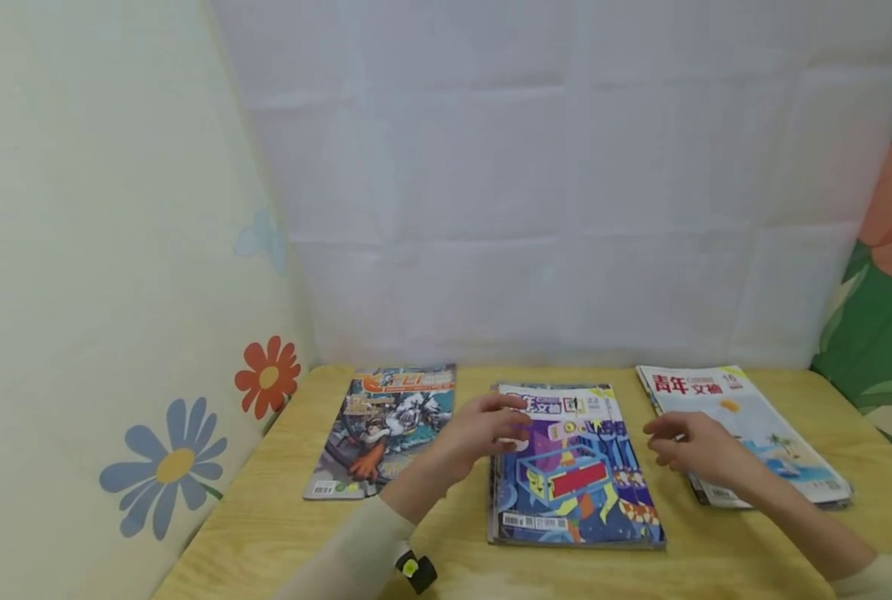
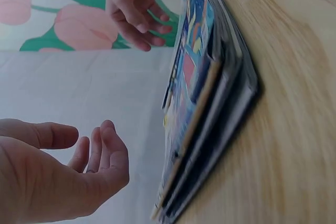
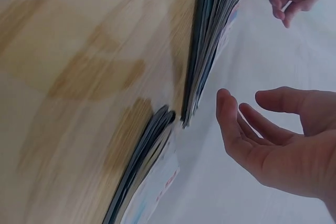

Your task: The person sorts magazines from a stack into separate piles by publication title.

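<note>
Wooden bench point(image 1: 266, 533) runs across the bottom, w/ a white sheet point(image 1: 566, 208) hung behind it, a flower-print cloth point(image 1: 78, 333) on the left and a tulip-print cloth point(image 1: 889, 317) on the right.

On the bench lie 3 lots of magazines, side by side & apart. Biggest is the middle stack point(image 1: 573, 467), blue cartoon cover on top, several issues deep per the left wrist view point(image 2: 210, 108), spines roughly squared. Right of it, the white-cover stack point(image 1: 746, 429) w/ red lettering, fanned a bit. Left, the comic magazine point(image 1: 386, 429), flat; can't tell if more lie under it.

Left hand point(image 1: 483, 433) hovers over the middle stack's top-left corner, fingers point(image 2: 107, 150) loosely curled & spread, holding nothing; the wrist view shows air between palm and cover. Right hand point(image 1: 697, 450) sits between the middle stack and the white-cover stack, partly over the latter's left edge, fingers point(image 3: 236, 124) relaxed, half open, also empty. Whether it touches the paper, can't tell.

Handling, as a judgement: the middle stack looks fairly heavy as a block but floppy, w/ glossy covers that'd slide over each other. Best taken w/ both hands at the 2 long edges, thumbs on top, fingers under the bottom issue; a 1-corner grip would probably let it sag & fan out.

Small: a black tag w/ yellow dot point(image 1: 414, 570) on the left sleeve.
</note>
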`<act>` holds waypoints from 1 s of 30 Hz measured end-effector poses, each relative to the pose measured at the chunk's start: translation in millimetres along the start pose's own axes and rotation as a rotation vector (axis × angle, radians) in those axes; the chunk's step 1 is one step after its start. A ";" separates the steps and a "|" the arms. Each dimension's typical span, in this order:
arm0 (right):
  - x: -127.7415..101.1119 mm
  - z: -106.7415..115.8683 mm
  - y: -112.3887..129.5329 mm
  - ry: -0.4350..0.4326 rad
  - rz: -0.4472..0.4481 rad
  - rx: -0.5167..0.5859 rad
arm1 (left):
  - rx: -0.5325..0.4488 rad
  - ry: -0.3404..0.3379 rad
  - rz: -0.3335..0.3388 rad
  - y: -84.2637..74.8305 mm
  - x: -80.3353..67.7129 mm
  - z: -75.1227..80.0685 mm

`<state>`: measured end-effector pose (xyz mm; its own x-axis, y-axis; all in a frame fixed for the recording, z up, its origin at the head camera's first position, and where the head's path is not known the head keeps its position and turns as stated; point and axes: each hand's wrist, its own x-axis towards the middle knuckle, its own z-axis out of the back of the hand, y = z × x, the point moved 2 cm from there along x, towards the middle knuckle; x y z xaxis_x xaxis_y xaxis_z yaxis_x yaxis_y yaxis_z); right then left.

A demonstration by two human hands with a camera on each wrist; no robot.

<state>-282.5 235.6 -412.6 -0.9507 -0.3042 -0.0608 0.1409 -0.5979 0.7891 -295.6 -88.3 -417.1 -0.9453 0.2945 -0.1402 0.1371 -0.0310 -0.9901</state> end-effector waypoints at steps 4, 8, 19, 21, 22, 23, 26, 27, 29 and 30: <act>5.2 -7.4 4.3 0.047 -0.004 0.054 | 0.016 -0.015 0.031 5.1 -2.0 15.0; 11.2 -15.2 8.9 0.114 -0.022 0.110 | 0.047 -0.017 0.060 9.1 -1.3 26.7; 19.2 -21.3 13.8 0.107 -0.065 0.112 | 0.079 0.000 0.113 15.5 -1.7 36.3; 19.4 -20.1 13.3 0.097 -0.073 0.112 | 0.093 0.000 0.121 16.2 -1.4 36.7; 19.5 -19.7 12.8 0.097 -0.076 0.115 | 0.098 0.000 0.125 16.8 -1.3 37.0; 19.6 -19.5 12.3 0.101 -0.077 0.115 | 0.104 0.001 0.129 17.4 -1.2 37.2; 19.2 -20.1 11.0 0.109 -0.107 0.120 | 0.111 0.003 0.140 19.3 -1.3 36.8; 19.2 -20.7 10.4 0.112 -0.124 0.123 | 0.113 0.002 0.142 19.5 -1.5 36.7; 19.5 -21.9 8.9 0.118 -0.155 0.126 | 0.117 -0.009 0.156 20.4 -1.9 36.4; 19.6 -22.5 8.3 0.116 -0.173 0.127 | 0.117 -0.017 0.163 20.5 -2.0 36.2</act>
<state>-293.7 208.0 -421.0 -0.9185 -0.2928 -0.2659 -0.0642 -0.5531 0.8306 -301.6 -124.1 -437.5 -0.9184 0.2606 -0.2976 0.2542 -0.1876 -0.9488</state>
